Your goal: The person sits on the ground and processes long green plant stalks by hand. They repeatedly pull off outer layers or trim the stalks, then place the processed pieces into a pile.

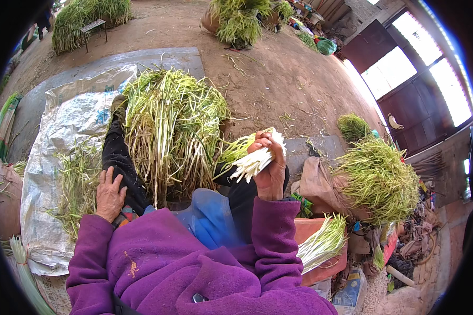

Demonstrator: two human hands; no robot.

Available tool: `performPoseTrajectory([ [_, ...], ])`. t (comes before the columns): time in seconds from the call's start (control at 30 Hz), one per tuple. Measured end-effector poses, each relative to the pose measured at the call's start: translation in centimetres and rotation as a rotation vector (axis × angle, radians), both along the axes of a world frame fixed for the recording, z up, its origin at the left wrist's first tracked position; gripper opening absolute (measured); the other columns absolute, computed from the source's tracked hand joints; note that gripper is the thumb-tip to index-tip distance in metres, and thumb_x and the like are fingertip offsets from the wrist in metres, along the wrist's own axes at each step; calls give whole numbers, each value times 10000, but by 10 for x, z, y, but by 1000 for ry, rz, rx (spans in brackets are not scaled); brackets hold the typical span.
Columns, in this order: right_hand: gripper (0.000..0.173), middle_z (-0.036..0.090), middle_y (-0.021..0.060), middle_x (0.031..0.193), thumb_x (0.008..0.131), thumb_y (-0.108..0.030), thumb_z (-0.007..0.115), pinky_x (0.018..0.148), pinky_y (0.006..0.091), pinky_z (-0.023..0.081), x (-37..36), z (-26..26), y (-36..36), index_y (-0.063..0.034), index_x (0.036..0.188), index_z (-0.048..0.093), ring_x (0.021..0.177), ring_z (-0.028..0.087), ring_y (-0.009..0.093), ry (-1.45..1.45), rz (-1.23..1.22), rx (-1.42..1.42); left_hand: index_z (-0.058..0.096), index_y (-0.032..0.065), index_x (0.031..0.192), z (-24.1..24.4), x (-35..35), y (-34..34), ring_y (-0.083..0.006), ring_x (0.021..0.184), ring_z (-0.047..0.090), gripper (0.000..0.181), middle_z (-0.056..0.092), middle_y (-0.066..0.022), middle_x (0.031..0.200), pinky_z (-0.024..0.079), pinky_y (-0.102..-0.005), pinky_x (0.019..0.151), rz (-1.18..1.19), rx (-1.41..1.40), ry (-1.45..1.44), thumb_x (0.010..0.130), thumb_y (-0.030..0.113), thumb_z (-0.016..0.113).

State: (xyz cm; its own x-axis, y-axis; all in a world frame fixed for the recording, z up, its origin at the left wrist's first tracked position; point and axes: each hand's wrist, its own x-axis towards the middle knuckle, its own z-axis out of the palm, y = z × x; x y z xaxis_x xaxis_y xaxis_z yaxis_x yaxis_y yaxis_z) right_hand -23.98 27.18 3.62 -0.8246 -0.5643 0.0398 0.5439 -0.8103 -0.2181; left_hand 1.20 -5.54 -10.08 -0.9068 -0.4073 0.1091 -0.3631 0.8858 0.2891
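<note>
My right hand (269, 167) is raised and closed around a bundle of chive-like stalks (256, 160). Their white stem ends point toward me, and the yellow-green leaves trail behind, to the left of the fist. Resting flat on my black-trousered leg (120, 157), my left hand (111, 195) holds nothing, its fingers spread. Between my legs stands a large heap of similar stalks (173, 130), with tangled green leaves on top and brownish, dirty stems hanging down toward me. A blue cloth (213, 216) covers part of my lap.
A white woven sack (67, 126) lies at left with loose trimmings (77, 185) on it. To my right, white-stemmed stalks (319, 242) lie on a reddish container (337, 260). Beyond them is a large wrapped bundle (378, 181). More heaps (90, 23) and a small bench (93, 26) stand farther off.
</note>
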Motion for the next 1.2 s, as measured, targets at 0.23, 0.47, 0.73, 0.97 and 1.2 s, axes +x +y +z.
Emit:
performPoseTrajectory([
  [0.23,194,509,63,986,868,21,587,838,320,475,0,-1,0,-19,1032,492,822,558,100,10,14,-24,582,50,1199,1,1,0,-412,1306,349,419,380,-179,1421,372,-476,1003,5,-1,-2,803,159,666],
  [0.47,203,511,61,987,864,18,595,834,308,469,-2,-2,0,-14,1035,492,823,554,105,12,23,-27,581,58,1205,0,1,-1,-406,1306,347,418,385,-174,1419,368,-473,1013,7,-3,6,810,174,659],
  [0.73,142,504,95,1010,896,-16,577,788,302,486,0,-2,-1,-42,1010,496,799,555,96,21,4,5,582,72,1183,1,1,0,-396,1299,355,409,388,-161,1418,382,-481,988,5,-26,1,800,187,666],
  [0.97,137,514,86,988,901,-19,569,808,307,495,-1,-2,-1,-31,1014,492,786,560,94,40,-5,36,571,65,1177,1,2,-1,-412,1305,334,405,386,-182,1409,382,-494,989,-1,-9,3,804,190,667],
  [1.2,157,504,86,1005,897,-16,569,816,315,496,-2,-4,0,-30,1032,488,805,556,98,44,0,39,570,65,1160,2,2,0,-416,1304,332,384,381,-188,1409,372,-500,1000,6,0,9,810,190,665],
])
